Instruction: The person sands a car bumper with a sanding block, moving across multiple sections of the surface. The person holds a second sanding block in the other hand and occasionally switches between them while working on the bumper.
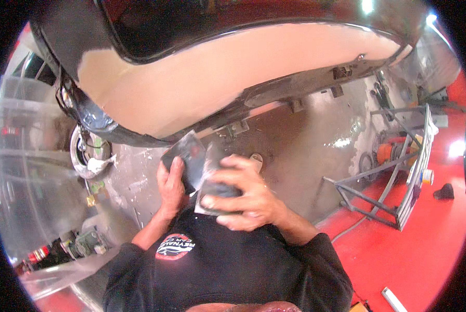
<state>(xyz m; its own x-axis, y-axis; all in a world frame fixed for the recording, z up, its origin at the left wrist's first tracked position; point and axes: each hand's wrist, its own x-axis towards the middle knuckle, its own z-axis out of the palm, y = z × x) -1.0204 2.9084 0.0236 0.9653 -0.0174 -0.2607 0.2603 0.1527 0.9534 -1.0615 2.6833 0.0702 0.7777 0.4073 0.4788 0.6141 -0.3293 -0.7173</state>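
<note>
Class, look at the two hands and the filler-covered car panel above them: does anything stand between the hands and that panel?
Nothing visible does. The left hand holds a grey spreader, the right hand a grey block, just below the tan-filled panel.

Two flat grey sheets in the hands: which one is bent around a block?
The sheet under the right hand: it wraps a dark block. The left hand holds the other sheet flat and loose, by one edge.
</note>
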